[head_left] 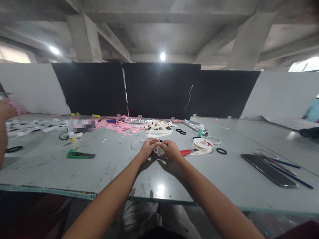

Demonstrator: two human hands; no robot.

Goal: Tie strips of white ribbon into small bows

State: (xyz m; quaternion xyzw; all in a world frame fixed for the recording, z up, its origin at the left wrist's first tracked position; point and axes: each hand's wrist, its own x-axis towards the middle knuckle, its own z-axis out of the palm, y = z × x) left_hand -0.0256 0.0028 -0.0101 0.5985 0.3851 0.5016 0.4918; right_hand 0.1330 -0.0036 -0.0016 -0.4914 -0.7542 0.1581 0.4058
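I locate the black piece (161,141) above the tabletop (109,166), between left hand (149,148) and right hand (171,149), near both equally. Its long axis appears crosswise; both hands' fingers pinch it.

- A workshop, judging by the bare concrete beams (169,18) high above the hands (149,147)
- A long, stained grey worktop (99,172) beneath them
- Black partition panels (161,89) beyond them
- Pink scraps (124,128) ahead and to their left
- A green cutter (81,154) to their left, a ribbon roll (203,143) to their right
- A co-worker's arm (2,132) well to their left
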